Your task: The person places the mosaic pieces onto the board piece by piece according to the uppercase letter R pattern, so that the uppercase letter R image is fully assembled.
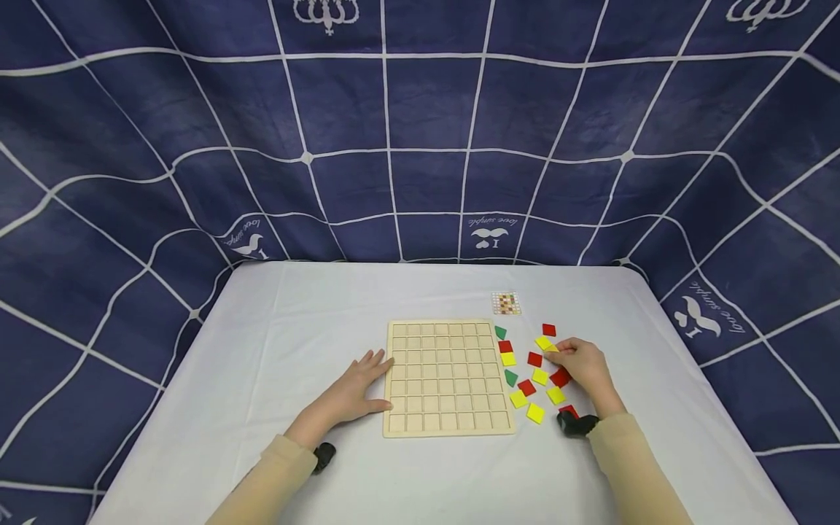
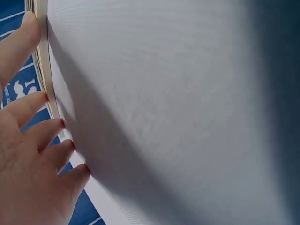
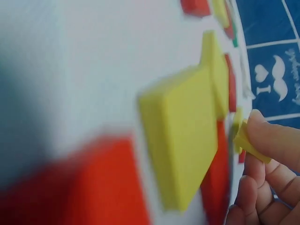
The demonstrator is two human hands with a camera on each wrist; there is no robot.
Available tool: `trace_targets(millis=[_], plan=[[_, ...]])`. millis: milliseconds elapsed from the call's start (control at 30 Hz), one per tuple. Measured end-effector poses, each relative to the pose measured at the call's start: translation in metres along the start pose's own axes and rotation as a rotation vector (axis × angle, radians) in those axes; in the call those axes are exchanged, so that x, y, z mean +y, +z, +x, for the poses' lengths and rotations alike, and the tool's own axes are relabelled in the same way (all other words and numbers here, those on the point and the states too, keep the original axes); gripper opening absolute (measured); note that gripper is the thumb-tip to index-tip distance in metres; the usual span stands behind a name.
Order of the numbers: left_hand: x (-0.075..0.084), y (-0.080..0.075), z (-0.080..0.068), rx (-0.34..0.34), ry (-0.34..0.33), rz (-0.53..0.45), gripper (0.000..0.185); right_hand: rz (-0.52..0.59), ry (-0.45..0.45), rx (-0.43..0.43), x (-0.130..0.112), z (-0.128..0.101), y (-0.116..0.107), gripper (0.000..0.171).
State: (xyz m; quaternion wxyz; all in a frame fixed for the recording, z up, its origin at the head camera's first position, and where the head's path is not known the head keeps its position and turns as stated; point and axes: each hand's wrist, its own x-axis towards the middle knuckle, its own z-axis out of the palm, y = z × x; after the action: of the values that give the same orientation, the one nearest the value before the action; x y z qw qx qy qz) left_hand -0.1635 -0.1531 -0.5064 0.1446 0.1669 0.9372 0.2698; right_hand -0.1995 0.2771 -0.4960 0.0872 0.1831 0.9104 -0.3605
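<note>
A wooden grid board (image 1: 448, 378) lies on the white table, all its cells bare. My left hand (image 1: 354, 386) rests flat beside its left edge, fingers straight and touching the board's side (image 2: 44, 79). Right of the board lie several loose red, yellow and green square tiles (image 1: 527, 387). My right hand (image 1: 582, 367) sits among them and pinches a small yellow tile (image 3: 246, 140) between thumb and fingertips (image 3: 269, 136). A larger blurred yellow tile (image 3: 183, 140) and a red tile (image 3: 93, 187) lie close to the right wrist camera.
A small patterned card (image 1: 506, 302) lies beyond the tiles. White cloth covers the table (image 1: 295, 313); a blue checked curtain (image 1: 420, 131) hangs behind and around it. Black wrist mounts (image 1: 576, 424) sit at both cuffs.
</note>
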Motion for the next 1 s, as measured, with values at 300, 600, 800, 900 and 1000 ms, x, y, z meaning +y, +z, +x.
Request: trace_targets(millis=[300,600,800,900,1000], plan=[[0.003,-0.001,0.001,-0.019,0.005,0.023,0.084,0.096,-0.135,0.018,-0.041,-0.006,0.022,0.034],[0.006,-0.003,0.0,-0.018,-0.007,-0.001,0.084,0.245,-0.315,-0.154,-0.097,-0.017,0.082,0.02],[0.005,-0.001,-0.001,-0.016,-0.007,-0.008,0.083,0.173,-0.379,-0.175,-0.128,-0.019,0.112,0.017],[0.003,0.0,-0.002,-0.023,-0.014,-0.005,0.083,0.129,-0.404,-0.189,-0.136,-0.017,0.122,0.016],[0.002,0.002,-0.001,-0.02,-0.012,-0.003,0.085,0.111,-0.428,-0.184,-0.141,-0.015,0.128,0.012]])
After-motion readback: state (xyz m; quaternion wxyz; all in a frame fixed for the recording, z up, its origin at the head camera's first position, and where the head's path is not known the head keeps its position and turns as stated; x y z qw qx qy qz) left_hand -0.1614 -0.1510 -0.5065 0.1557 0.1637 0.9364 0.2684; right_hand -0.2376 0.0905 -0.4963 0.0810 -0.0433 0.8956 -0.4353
